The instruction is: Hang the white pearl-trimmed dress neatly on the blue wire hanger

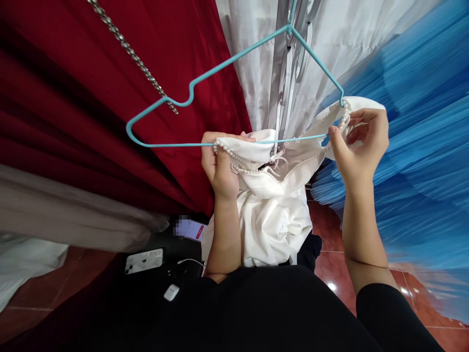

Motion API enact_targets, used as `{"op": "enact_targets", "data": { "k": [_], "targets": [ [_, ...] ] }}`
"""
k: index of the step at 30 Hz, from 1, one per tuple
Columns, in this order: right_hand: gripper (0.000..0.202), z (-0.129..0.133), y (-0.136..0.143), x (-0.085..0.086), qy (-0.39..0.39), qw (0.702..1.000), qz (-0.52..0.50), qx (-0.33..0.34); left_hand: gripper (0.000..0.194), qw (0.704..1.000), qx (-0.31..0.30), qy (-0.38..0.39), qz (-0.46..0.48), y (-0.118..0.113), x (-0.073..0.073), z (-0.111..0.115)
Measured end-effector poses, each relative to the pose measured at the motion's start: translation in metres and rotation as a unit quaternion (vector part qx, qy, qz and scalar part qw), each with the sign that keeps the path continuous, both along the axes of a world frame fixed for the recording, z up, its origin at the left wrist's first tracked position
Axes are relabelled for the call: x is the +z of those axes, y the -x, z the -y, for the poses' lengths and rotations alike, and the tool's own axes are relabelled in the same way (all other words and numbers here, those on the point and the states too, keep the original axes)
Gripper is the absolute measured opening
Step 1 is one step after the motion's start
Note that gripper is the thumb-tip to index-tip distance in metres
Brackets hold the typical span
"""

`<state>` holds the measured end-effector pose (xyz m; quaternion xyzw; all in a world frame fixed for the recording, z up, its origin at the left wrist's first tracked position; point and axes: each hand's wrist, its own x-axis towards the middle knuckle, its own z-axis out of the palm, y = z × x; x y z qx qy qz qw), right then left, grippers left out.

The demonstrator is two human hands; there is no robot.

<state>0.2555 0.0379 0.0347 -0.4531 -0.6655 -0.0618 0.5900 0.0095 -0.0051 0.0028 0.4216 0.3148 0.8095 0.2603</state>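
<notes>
A white dress (274,220) with pearl-beaded edging hangs bunched in front of me. My left hand (223,164) is closed on its beaded shoulder part, thumb in front and fingers behind. On the right, my right hand (361,139) pinches the other beaded strap near the end of a light blue hanger (238,56). That strap lies at the hanger's right corner, while the hanger's left shoulder is bare. The hanger's bottom bar runs behind my left fingers and through the dress opening. Thin white ties (276,166) dangle at the neckline.
Red fabric (176,49) fills the left, with a beaded chain (128,49) over it. Blue tulle (421,171) crowds the right. White fabric (344,34) and metal rails stand behind. A phone (144,261), a lit screen (192,230) and a white earbud case (171,292) lie on a black surface.
</notes>
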Motion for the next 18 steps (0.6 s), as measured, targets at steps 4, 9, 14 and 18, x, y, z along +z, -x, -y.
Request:
{"op": "enact_targets", "data": {
  "k": [4, 9, 14, 18],
  "targets": [
    [0.008, -0.015, 0.004, -0.002, -0.059, 0.997, -0.032, -0.029, 0.036, 1.0, -0.004, -0.019, -0.009, 0.005, 0.0, 0.0],
    [0.003, -0.023, 0.002, 0.018, -0.073, 0.993, -0.087, -0.044, 0.026, 0.997, -0.037, -0.064, -0.012, 0.012, 0.001, -0.002],
    [0.008, -0.039, -0.022, 0.023, -0.073, 0.988, -0.128, -0.049, 0.024, 0.995, -0.037, -0.093, -0.014, 0.017, 0.002, -0.004],
    [0.006, -0.033, -0.055, -0.004, 0.04, 0.992, -0.095, -0.073, 0.029, 0.996, -0.033, -0.084, -0.001, 0.019, 0.0, -0.008]
  ]
}}
